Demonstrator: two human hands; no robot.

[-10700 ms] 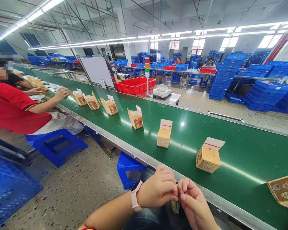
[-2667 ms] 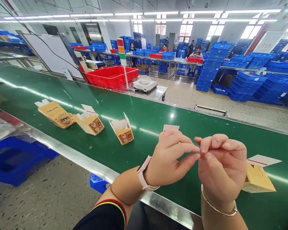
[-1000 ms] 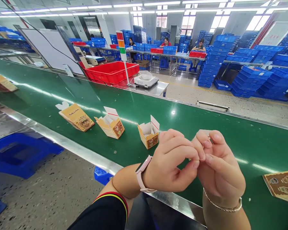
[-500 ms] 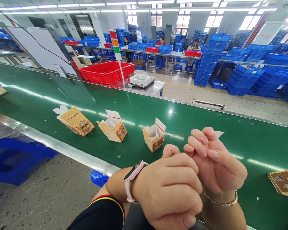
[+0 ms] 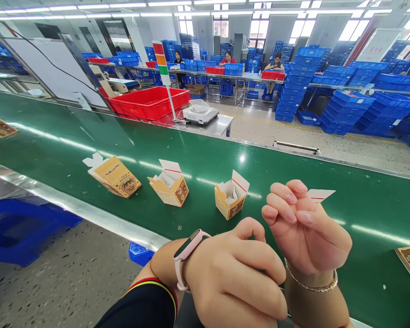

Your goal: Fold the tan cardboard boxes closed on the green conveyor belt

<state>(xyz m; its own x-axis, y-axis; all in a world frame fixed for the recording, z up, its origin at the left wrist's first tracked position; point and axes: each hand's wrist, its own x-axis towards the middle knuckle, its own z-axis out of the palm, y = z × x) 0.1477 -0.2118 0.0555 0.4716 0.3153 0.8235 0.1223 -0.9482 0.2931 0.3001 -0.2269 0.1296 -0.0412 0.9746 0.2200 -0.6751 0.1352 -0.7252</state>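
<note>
Left hand (image 5: 232,273) curled loosely, right hand (image 5: 304,228) curled too, grip unclear on both; box flap (image 5: 321,195) just behind right fingers, open box (image 5: 231,198) near on belt (image 5: 362,200).

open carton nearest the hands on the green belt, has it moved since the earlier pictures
Yes, rightward along the conveyor belt: the open carton was nearly below the weighing scale, now it sits clearly right of it.

Pink watch band (image 5: 187,259) (left wrist), gold bangle (image 5: 310,286), black sleeve (image 5: 140,310).
</note>
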